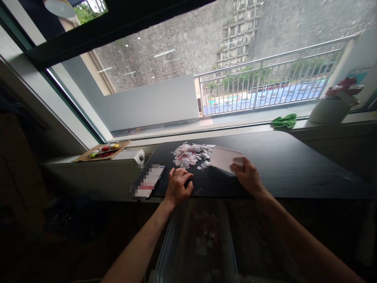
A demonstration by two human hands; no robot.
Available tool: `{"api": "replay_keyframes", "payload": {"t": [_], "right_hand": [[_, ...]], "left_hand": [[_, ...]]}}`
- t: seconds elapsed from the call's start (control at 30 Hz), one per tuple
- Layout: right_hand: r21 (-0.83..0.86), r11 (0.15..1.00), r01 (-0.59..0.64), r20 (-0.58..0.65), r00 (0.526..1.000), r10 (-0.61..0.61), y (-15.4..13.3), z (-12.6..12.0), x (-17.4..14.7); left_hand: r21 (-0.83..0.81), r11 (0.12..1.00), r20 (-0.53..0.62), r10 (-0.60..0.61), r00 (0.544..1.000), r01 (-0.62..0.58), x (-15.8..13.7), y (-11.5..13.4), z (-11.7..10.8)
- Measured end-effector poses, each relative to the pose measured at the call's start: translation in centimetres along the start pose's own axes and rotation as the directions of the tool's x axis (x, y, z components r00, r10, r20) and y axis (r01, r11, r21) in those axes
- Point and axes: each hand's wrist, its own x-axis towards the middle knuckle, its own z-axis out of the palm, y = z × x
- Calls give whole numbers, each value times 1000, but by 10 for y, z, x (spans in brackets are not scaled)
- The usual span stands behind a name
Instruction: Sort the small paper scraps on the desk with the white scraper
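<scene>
My right hand [247, 174] grips the near right corner of a flat, pale rectangular card [225, 158]. The card's far left edge reaches the right side of a heap of small whitish paper-like pieces [188, 154] on the black table [282, 165]. A few loose pieces lie just in front of the heap. On the table's near side, my left hand [179, 184] rests palm down with its fingers apart and nothing in them, close below the heap. Below the table edge stands a clear plastic bin [235, 255] with some similar pieces inside.
Left of my left hand lies a phone-like flat device [150, 182], partly blurred out. A radiator [129, 155] bears a cardboard sheet [85, 156] with colourful small items. On the windowsill are a green cloth [284, 121] and a white container [331, 110]. The window runs along the table's far side.
</scene>
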Motion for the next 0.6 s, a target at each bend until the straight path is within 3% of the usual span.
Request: {"api": "replay_keyframes", "payload": {"t": [0.07, 0.23, 0.4, 0.6], "right_hand": [[10, 1000, 21, 20, 1000, -21, 1, 0, 0], [25, 999, 22, -90, 996, -20, -1, 0, 0], [52, 999, 1, -60, 998, 2, -4, 0, 2], [92, 995, -45, -111, 992, 55, -2, 0, 4]], "left_hand": [[-9, 999, -2, -32, 999, 32, 1, -2, 1], [-12, 997, -3, -74, 997, 74, 4, -4, 4], [16, 994, 5, -111, 994, 111, 5, -3, 6], [57, 994, 5, -97, 995, 96, 5, -1, 6]]}}
